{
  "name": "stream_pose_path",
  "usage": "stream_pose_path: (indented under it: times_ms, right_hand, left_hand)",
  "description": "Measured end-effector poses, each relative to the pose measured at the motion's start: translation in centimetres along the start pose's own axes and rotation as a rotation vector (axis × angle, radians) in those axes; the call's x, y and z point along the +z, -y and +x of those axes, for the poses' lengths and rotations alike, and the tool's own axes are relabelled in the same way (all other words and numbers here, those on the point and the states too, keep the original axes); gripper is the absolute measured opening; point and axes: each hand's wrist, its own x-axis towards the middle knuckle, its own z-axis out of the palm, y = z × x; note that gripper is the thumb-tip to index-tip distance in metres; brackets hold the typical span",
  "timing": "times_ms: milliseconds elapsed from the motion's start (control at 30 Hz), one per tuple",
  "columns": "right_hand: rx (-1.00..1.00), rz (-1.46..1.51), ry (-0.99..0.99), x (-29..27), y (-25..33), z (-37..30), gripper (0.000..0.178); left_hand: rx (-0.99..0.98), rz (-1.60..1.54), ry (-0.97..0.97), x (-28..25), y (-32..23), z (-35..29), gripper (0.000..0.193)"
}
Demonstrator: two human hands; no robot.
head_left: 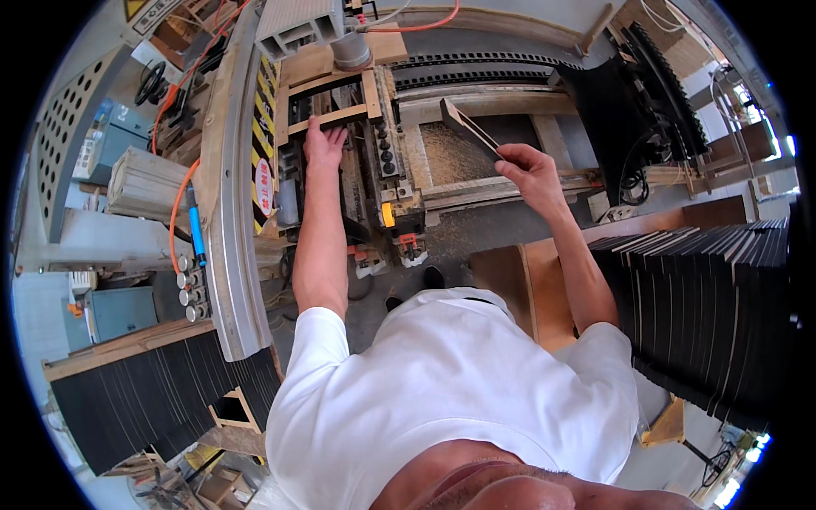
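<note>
At the front of the machine, under a metal cylinder [351, 53], we note the open wooden frame [340, 117] lying on the machine bed [463, 194], our left hand [325, 146] at its near rail. That grip is loose, fingers extended rather than wrapped; whether the palm bears any weight we cannot tell. Our right hand [529, 174] has a narrow grip, thumb and fingers pinching one end of a thin strip [467, 127], dark-faced with a pale edge, raised and tilted above the bed. Estimated handling: both pieces light and stiff, dry wood with little slip; the frame's corner joints probably its weak points, the strip likely to snap if levered from its end. Best hold, we judge, is mid-rail for the frame and nearer mid-length for the strip. Surface: slotted metal and timber members, with sawdust [455, 157] lying in the bay to the right. Room: a striped hazard band [266, 110] along the left beam, an orange hose [176, 204], and stacks of black panels, one left [127, 395] and one right [688, 297].
</note>
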Motion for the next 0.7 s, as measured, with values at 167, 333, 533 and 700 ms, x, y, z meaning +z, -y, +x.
stream_pose_path:
  times_ms: [167, 333, 533, 700]
  right_hand:
    - [-0.032, -0.126, -0.048, 0.3, 1.5, -2.2, 0.024]
    - [-0.356, -0.543, -0.176, 0.7, 5.2, -6.1, 0.023]
    - [-1.005, -1.126, -0.198, 1.3, 21.1, -11.0, 0.022]
    - [-0.955, -1.679, -0.501, -2.2, 34.4, -17.6, 0.026]
  left_hand:
    - [0.017, 0.002, 0.122, -0.8, -0.3, 1.5, 0.050]
    - [-0.156, -0.042, 0.324, 0.2, 0.7, 3.8, 0.038]
    - [-0.020, 0.060, 0.289, 0.4, 0.2, 2.3, 0.055]
    - [-0.093, -0.079, 0.188, -0.4, -0.8, 1.6, 0.058]
